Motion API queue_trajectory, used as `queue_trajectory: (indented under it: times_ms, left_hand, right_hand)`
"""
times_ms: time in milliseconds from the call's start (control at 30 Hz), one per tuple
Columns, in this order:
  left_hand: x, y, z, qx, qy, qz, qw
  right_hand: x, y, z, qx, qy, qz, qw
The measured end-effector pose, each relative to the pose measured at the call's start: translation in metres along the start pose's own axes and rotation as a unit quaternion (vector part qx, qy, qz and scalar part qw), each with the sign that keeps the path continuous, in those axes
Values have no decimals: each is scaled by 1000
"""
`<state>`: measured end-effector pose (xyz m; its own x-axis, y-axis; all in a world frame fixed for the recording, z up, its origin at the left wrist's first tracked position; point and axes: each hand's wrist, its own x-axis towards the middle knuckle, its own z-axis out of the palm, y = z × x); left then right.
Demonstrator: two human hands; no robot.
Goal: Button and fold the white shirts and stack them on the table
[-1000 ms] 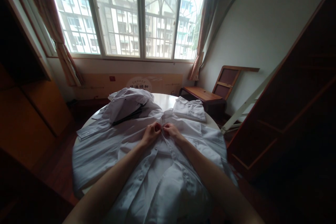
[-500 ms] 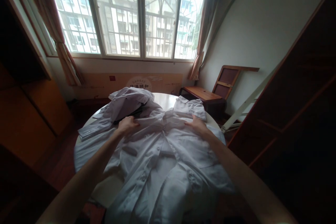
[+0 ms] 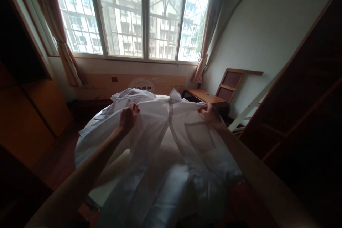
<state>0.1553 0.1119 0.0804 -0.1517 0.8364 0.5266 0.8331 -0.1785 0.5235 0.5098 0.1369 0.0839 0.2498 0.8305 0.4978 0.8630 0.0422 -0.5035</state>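
Note:
A white button-up shirt [image 3: 155,124] hangs lifted between my two hands above a round white table [image 3: 109,192]. My left hand [image 3: 129,115] is closed on its left shoulder area, and my right hand [image 3: 210,113] pinches the fabric at the right shoulder. The collar stands up between them, and a chest pocket shows on the right front. Lower down, the front panels fall towards me and are blurred. Behind my left hand lies a heap of other white clothing [image 3: 133,94] on the table's far side, partly hidden by the raised shirt.
A wooden bench [image 3: 205,95] and a leaning wooden frame [image 3: 230,83] stand beyond the table at the right. Nearby are a white ladder-like stand [image 3: 248,108] and dark wooden furniture [image 3: 288,121]. An orange-brown cabinet [image 3: 29,124] stands at the left, and a long cardboard box [image 3: 101,83] rests below the window.
Both hands have risen from the table and moved slightly apart, lifting the shirt's shoulders. Its cloth now stretches between them and covers more of the clothing behind.

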Motion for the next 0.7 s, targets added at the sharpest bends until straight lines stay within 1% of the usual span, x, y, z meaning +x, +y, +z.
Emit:
queue_trajectory:
  times_ms: [67,133,200,267,300,367,433,500,567,633,700]
  left_hand:
    - [7,7,-1,-4,33,29,999]
    - [16,10,5,5,30,82,996]
    - [25,9,17,31,4,143,989]
    - [32,7,30,65,-36,175,982]
    - [34,5,36,80,-64,173,980]
    - [33,3,45,93,-124,146,977]
    - [28,2,51,86,-162,119,976]
    - [17,4,54,71,-175,116,975]
    - [5,8,54,55,-200,129,970]
    - [-7,13,52,41,-253,138,957]
    - [-19,19,51,15,-298,149,943]
  right_hand:
    - [8,-13,-10,21,31,-8,999]
    - [15,-23,-12,56,28,-28,998]
    - [23,-31,-5,72,0,-58,996]
    - [30,-35,9,57,-43,-81,994]
    - [32,-36,17,40,-67,-88,993]
    - [32,-37,33,-1,-115,-94,989]
    - [24,-39,45,-36,-151,-109,982]
    - [10,-44,50,-54,-178,-138,973]
    - [-10,-50,51,-64,-218,-166,960]
    - [-32,-55,49,-75,-267,-178,944]
    - [-53,-57,48,-72,-298,-176,935]
